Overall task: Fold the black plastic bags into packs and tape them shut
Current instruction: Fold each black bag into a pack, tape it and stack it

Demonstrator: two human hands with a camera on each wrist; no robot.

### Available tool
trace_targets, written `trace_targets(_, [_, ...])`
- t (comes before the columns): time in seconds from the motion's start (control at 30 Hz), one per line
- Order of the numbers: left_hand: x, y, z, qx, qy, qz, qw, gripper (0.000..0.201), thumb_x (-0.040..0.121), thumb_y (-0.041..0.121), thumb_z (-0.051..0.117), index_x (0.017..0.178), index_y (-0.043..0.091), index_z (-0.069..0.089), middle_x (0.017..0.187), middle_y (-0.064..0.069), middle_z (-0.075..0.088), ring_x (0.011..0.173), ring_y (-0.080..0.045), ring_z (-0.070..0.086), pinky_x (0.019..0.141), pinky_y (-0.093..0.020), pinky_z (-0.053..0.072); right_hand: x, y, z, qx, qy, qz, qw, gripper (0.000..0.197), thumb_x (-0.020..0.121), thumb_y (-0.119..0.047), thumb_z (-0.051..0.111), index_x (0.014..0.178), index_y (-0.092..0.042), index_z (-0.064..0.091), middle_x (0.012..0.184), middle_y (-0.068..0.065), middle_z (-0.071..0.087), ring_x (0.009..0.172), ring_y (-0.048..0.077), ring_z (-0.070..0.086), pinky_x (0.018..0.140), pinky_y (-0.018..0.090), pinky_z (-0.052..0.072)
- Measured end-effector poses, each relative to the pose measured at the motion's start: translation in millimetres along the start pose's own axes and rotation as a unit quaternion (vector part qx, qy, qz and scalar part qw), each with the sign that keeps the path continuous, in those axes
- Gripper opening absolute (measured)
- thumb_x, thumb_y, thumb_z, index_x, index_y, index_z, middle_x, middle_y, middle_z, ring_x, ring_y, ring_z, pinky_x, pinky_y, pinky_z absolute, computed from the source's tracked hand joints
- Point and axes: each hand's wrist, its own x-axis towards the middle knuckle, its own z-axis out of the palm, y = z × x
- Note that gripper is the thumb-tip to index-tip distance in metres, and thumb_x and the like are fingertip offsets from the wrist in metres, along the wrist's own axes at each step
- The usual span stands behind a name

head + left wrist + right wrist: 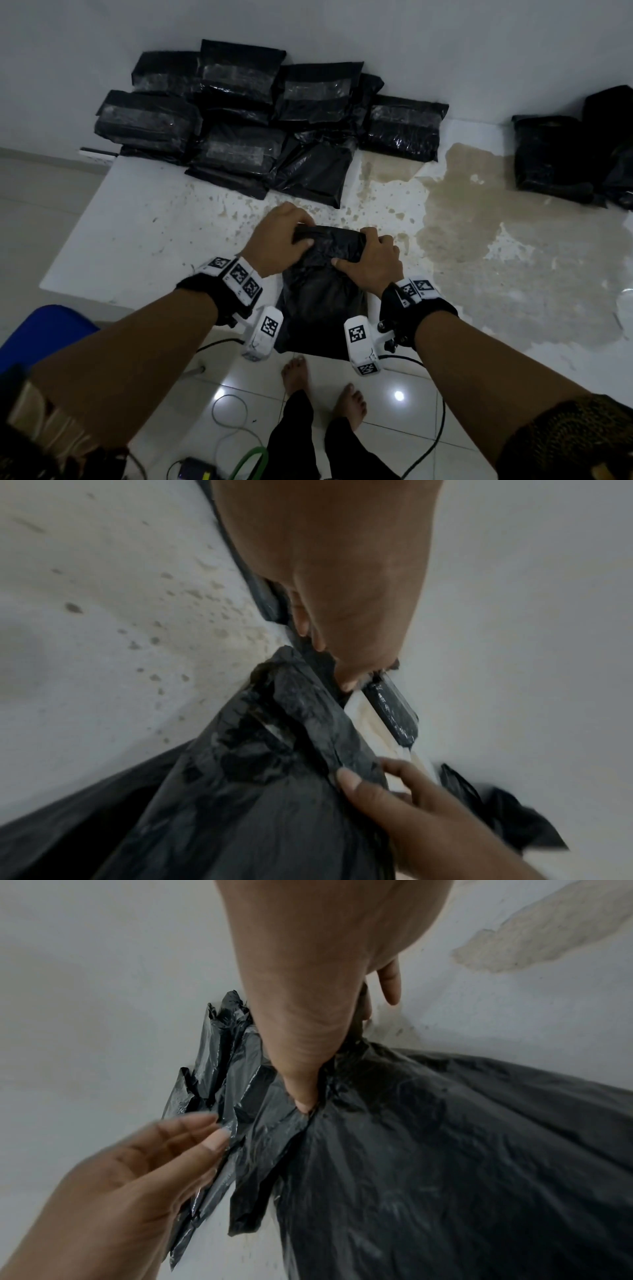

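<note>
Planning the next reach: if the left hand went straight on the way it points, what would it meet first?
Probably the finished packs stacked against the wall; the left hand, gripping the black bag, points across bare stained table toward them. Depth is uncertain.

Left grip (281,236) and right grip (373,262), fingers curled, side by side.

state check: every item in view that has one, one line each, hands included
black bag: on the table, far end folded over, untaped, near end hanging off the edge
left hand: grips the folded far end
right hand: grips the same fold, thumb pressed on top
finished packs: folded, taped, stacked against the wall
dark bags: heaped far right; taped or not, cannot tell
table: white, coating worn and stained
</note>
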Motion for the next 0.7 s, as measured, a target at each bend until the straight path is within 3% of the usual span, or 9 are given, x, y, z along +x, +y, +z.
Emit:
trace_targets(0.1, [-6, 19, 14, 0.033, -0.078, 0.073, 0.994, 0.024, 0.082, 0.017, 0.073, 0.105, 0.013, 0.068, 0.106, -0.003, 0.058, 0.100, -0.021, 0.056, 0.088, -0.032, 0.045, -1, 1, 1, 0.002, 0.003, -0.007, 1.000, 0.080, 0.075, -0.059, 0.073, 0.136, -0.022, 0.039, 0.131, 0.013, 0.043, 0.121, 0.037, 0.043, 0.096, 0.048, 0.044])
trace_targets(0.2, [-11, 27, 26, 0.068, -0.123, 0.091, 0.986, 0.028, 0.082, 0.017, 0.073, 0.108, 0.010, 0.068, 0.109, -0.006, 0.060, 0.103, -0.023, 0.056, 0.089, -0.036, 0.047, -1, 2, 4, 0.009, 0.008, -0.005, 1.000, 0.081, 0.074, -0.056, 0.074, 0.138, -0.022, 0.037, 0.132, 0.014, 0.042, 0.122, 0.036, 0.042, 0.098, 0.048, 0.043])
trace_targets(0.4, [-18, 31, 29, 0.117, -0.140, 0.084, 0.980, 0.030, 0.086, 0.021, 0.069, 0.115, 0.010, 0.069, 0.114, -0.004, 0.058, 0.105, -0.024, 0.057, 0.087, -0.037, 0.048, 2, 32, -11, 0.023, -0.030, -0.028, 0.999, 0.109, 0.064, -0.080, 0.068, 0.150, -0.028, 0.024, 0.146, 0.013, 0.033, 0.134, 0.038, 0.034, 0.107, 0.054, 0.036])
trace_targets(0.47, [-17, 32, 29, 0.120, -0.141, 0.079, 0.980, 0.030, 0.088, 0.021, 0.067, 0.116, 0.010, 0.069, 0.116, -0.003, 0.058, 0.107, -0.023, 0.057, 0.088, -0.037, 0.048, 8, 45, -19, 0.079, -0.013, -0.036, 0.996, 0.092, 0.076, -0.075, 0.061, 0.149, -0.027, 0.031, 0.149, 0.014, 0.034, 0.136, 0.038, 0.034, 0.110, 0.056, 0.034])
trace_targets(0.57, [-19, 32, 30, 0.128, -0.143, 0.087, 0.978, 0.031, 0.087, 0.019, 0.068, 0.116, 0.007, 0.069, 0.122, -0.004, 0.055, 0.110, -0.023, 0.056, 0.091, -0.036, 0.048, 24, 50, -28, 0.175, 0.051, -0.064, 0.981, 0.056, 0.095, -0.052, 0.054, 0.142, -0.022, 0.046, 0.143, 0.012, 0.044, 0.131, 0.032, 0.044, 0.108, 0.047, 0.039])
trace_targets(0.63, [-21, 33, 32, 0.141, -0.146, 0.088, 0.975, 0.033, 0.086, 0.018, 0.070, 0.117, 0.006, 0.067, 0.134, -0.004, 0.051, 0.116, -0.025, 0.053, 0.095, -0.039, 0.047, 35, 47, -33, 0.208, 0.036, -0.055, 0.976, 0.044, 0.099, -0.040, 0.053, 0.138, -0.021, 0.049, 0.138, 0.009, 0.051, 0.124, 0.027, 0.052, 0.104, 0.039, 0.042])
trace_targets(0.7, [-24, 35, 32, 0.154, -0.153, 0.079, 0.973, 0.035, 0.086, 0.017, 0.068, 0.120, 0.008, 0.065, 0.143, -0.002, 0.046, 0.121, -0.025, 0.048, 0.100, -0.038, 0.044, 47, 44, -36, 0.220, 0.007, -0.011, 0.975, 0.038, 0.098, -0.041, 0.053, 0.128, -0.019, 0.056, 0.124, 0.008, 0.062, 0.112, 0.029, 0.060, 0.098, 0.041, 0.048])
